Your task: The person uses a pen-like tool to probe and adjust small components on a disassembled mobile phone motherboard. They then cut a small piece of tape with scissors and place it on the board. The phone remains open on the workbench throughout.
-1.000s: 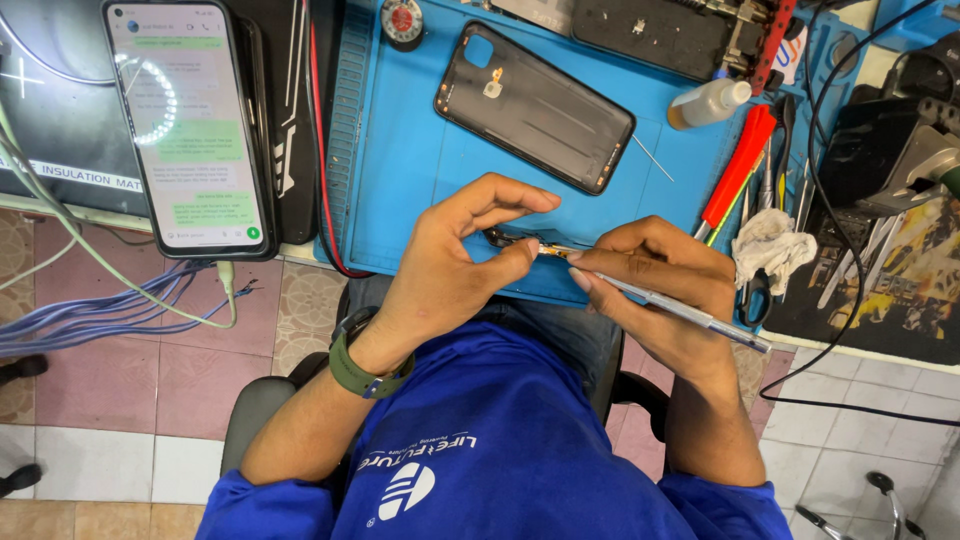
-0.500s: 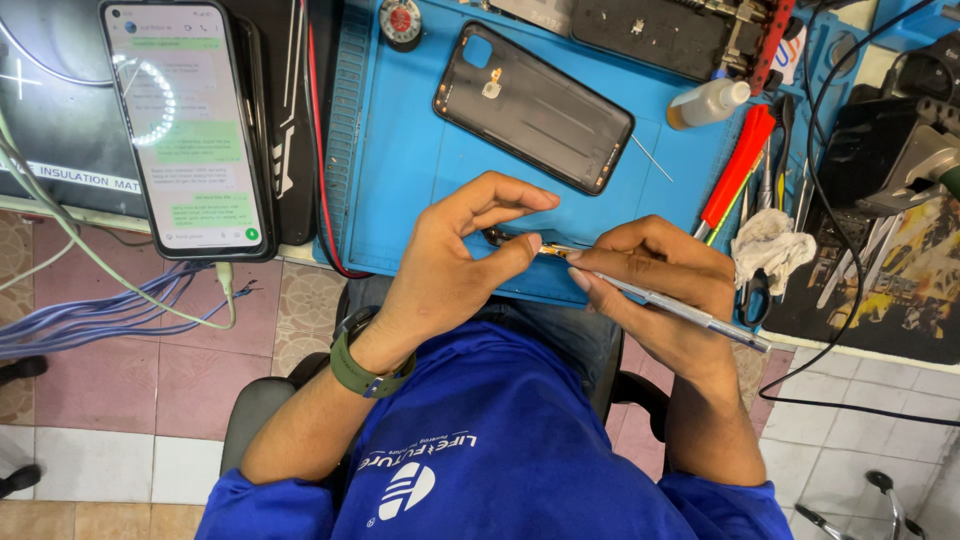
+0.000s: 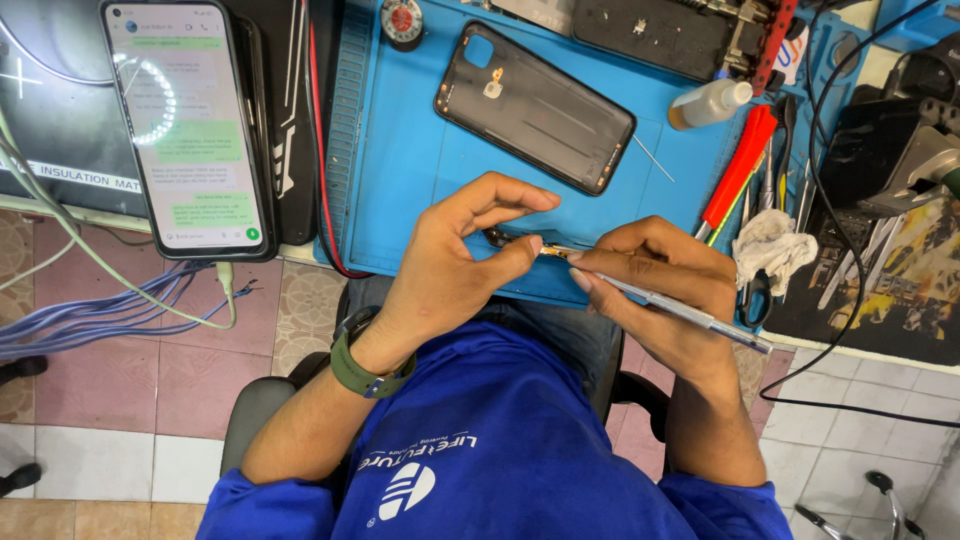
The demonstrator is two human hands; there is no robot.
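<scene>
Left hand [image 3: 450, 270] pinches a small part [image 3: 510, 240] — right hand [image 3: 660, 275] grips metal tweezers [image 3: 690, 312].

A dark phone back cover [image 3: 535, 108] lies on the blue mat [image 3: 400, 170]. Left of it, a lit smartphone [image 3: 187, 125] rests face up. A red-handled tool [image 3: 737, 172], small bottle [image 3: 709, 103] and crumpled cloth [image 3: 768, 247] sit right.
</scene>
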